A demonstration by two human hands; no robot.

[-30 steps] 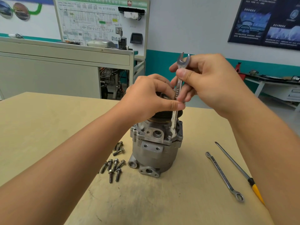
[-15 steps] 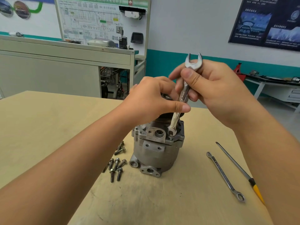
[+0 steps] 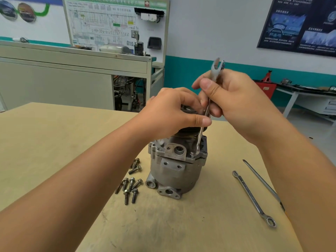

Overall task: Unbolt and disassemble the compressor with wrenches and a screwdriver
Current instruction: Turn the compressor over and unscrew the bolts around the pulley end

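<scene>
Bright, even indoor light fills the scene. The grey cast-metal compressor [image 3: 177, 171] throws only a faint, soft shadow on the pale wooden bench [image 3: 54, 142] at its base. Small glints sit on the silver steel open-ended wrench [image 3: 215, 71] above it, whose top end is slightly smeared. The compressor is sharp; the dark wall poster [image 3: 300, 24] far behind it is soft, its print unreadable. The long beige cabinet [image 3: 72, 64] behind the compressor bows with the wide lens.
</scene>
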